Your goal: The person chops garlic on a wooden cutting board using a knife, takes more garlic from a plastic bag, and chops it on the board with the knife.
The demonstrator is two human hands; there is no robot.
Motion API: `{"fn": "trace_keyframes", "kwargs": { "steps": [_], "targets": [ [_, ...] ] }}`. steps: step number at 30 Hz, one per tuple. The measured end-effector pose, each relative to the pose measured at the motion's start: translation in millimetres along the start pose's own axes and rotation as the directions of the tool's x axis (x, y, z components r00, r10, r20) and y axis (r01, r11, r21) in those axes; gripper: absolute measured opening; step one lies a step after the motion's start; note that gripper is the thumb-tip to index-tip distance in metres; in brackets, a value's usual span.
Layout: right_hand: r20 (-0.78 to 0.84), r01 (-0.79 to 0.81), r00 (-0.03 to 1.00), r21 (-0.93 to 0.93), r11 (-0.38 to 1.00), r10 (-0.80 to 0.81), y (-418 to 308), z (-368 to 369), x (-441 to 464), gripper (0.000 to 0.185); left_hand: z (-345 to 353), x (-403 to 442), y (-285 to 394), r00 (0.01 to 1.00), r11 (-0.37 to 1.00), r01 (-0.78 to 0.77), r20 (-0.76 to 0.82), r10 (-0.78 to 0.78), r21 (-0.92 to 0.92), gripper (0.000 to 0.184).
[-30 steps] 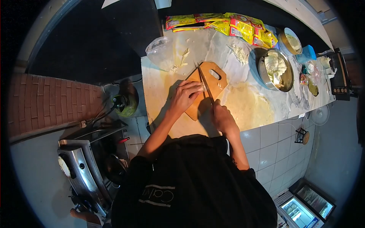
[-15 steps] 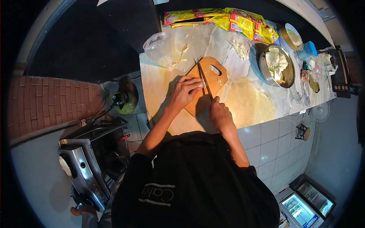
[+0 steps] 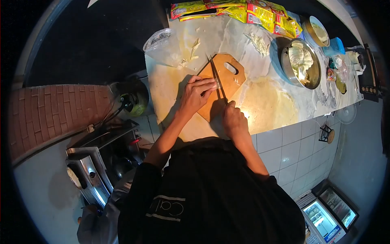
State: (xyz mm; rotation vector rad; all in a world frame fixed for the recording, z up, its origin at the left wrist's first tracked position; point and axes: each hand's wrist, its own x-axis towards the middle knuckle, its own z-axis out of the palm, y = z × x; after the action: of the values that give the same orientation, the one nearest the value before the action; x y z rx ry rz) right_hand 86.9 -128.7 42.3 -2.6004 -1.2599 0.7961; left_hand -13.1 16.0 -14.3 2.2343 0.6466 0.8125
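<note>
My right hand (image 3: 235,121) is wrapped round the handle of a long kitchen knife (image 3: 215,70), whose blade points away from me over the wooden cutting board (image 3: 228,87). Fingers bent and pressed together, my left hand (image 3: 198,94) rests on the board just left of the blade. Under its fingertips, against the knife, is a small pale piece of food (image 3: 217,83), mostly hidden, so its kind is unclear. A few pale scraps lie near the board's handle slot.
Beyond the board are a clear plastic bag (image 3: 162,46), shredded cabbage (image 3: 259,44) and yellow-red packets (image 3: 260,17). A metal bowl (image 3: 287,69) with cabbage leaves stands right. Another person's grey clothing (image 3: 95,227) shows lower left, beside a metal stove (image 3: 91,175).
The view has shifted slightly. My hands and the knife keep nearly the same place on the board. The other person at lower left has come closer to me.
</note>
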Motion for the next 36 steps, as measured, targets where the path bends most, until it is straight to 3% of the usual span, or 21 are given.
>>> {"fn": "trace_keyframes", "kwargs": {
  "steps": [4,7,9,16,22,27,36],
  "targets": [
    [0.031,-0.025,0.999,-0.005,1.0,0.025,0.5,5.2,1.2,0.027,-1.0,1.3,1.7,1.0,1.0,-0.004,0.008,0.004,-0.004,0.019],
    [-0.002,-0.009,1.0,0.027,1.0,0.009,3.2,15.6,1.6,0.027,-1.7,3.0,1.3,1.0,1.0,-0.009,0.014,0.009,-0.013,0.02],
    [-0.053,0.0,0.999,-0.087,0.996,-0.005,3.2,24.3,4.5,0.019,-1.3,3.5,-0.2,1.0,1.0,-0.009,0.02,0.01,-0.02,0.02],
    [-0.133,0.063,0.989,-0.066,0.996,-0.071,7.3,24.2,8.1,0.019,0.7,4.4,-2.8,0.999,0.999,-0.051,-0.004,0.051,-0.017,0.021],
    [-0.08,0.128,0.988,-0.055,0.99,-0.133,-6.0,-8.6,-0.8,0.019,-3.4,3.2,-0.7,0.999,0.999,-0.048,-0.005,0.048,0.012,0.019],
    [-0.056,0.037,0.998,-0.047,0.998,-0.039,0.8,-3.3,-7.3,0.019,-2.9,2.6,-1.3,0.999,0.999,-0.044,-0.011,0.044,0.013,0.017],
    [-0.126,0.075,0.988,-0.121,0.99,-0.09,13.5,17.7,-4.3,0.013,-1.2,0.6,-2.4,0.998,0.998,-0.056,-0.015,0.056,0.01,0.017]
  ]
}}
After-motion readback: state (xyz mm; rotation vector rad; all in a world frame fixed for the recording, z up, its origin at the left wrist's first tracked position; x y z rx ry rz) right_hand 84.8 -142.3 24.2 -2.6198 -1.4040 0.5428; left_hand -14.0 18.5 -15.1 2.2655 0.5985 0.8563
